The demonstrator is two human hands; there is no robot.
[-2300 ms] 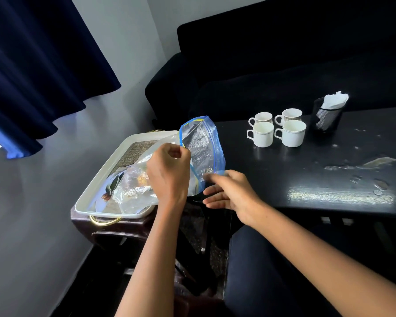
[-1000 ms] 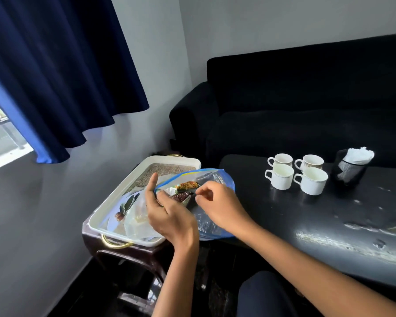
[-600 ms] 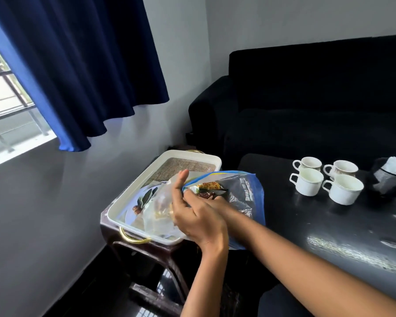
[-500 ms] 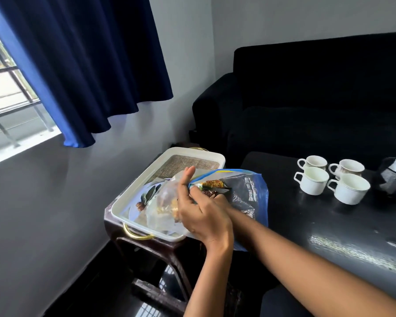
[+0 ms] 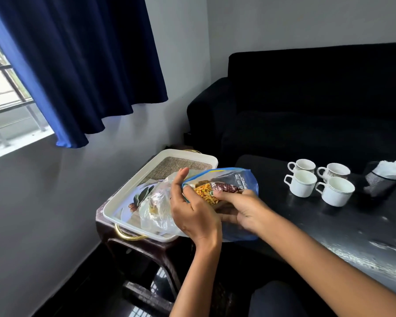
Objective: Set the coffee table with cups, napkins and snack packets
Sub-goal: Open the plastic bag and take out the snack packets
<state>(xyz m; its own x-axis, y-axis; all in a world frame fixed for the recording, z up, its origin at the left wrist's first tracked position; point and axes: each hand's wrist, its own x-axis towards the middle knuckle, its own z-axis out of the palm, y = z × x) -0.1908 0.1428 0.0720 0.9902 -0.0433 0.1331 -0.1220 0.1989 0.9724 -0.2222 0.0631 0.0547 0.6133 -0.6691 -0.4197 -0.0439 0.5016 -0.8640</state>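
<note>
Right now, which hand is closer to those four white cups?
The right hand. It pinches the snack packets at the zip bag, nearer the cups; the left hand holds the bag's mouth, farther away.

Left hand [image 5: 193, 211] curls with its thumb raised; right hand [image 5: 242, 212] pinches beside it, forearms converging.

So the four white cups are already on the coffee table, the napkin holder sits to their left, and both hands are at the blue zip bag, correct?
Not quite. The head view shows the napkin holder to the right of the four white cups, not the left. The rest holds: the cups stand on the coffee table, and the left hand and right hand are both at the blue zip bag.
</note>
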